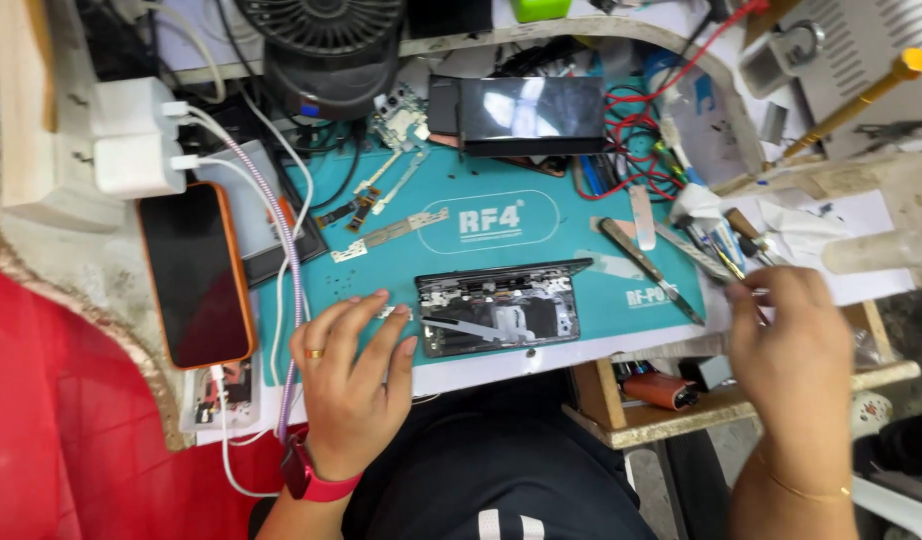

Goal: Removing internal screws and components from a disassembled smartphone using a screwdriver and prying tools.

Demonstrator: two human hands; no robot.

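An opened black phone [496, 310] lies on the teal work mat [581, 215], its insides showing. My left hand [353, 375], with a ring and a red wrist band, rests flat on the mat with fingers spread, fingertips touching the phone's left end. My right hand [786, 350] hovers at the mat's right edge, fingers curled near a cluster of small tools [716, 250]; I cannot tell whether it pinches anything. A metal pry tool [646, 268] lies between the phone and that hand.
A phone in an orange case [194, 275] lies at the left, near white chargers [136, 140] and cables. A dark screen panel [526, 110], loose flex parts [386, 195], red wires [636, 135] and a black fan [326, 45] crowd the back.
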